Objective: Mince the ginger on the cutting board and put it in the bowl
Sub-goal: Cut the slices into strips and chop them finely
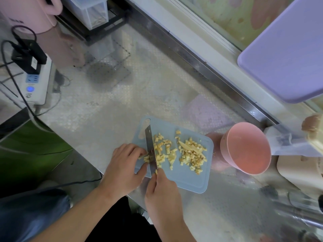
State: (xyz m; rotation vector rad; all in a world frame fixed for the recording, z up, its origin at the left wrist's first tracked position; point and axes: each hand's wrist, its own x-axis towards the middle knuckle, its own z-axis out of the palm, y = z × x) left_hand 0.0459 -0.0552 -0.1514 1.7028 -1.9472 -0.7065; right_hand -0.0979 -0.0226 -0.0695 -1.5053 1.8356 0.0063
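A light blue cutting board lies on the steel counter. Diced ginger is scattered over it in two loose heaps, with a few longer strips among the right heap. My right hand grips the handle of a knife, whose blade stands edge-down across the left heap. My left hand pinches a few ginger strips against the board just left of the blade. A pink bowl stands right of the board, tilted toward me, with nothing visible inside.
A white power strip with plugs and cables sits at the left. A pink appliance stands at the back left, beside a wire rack. A lavender board leans at the back right. Beige items crowd the right edge.
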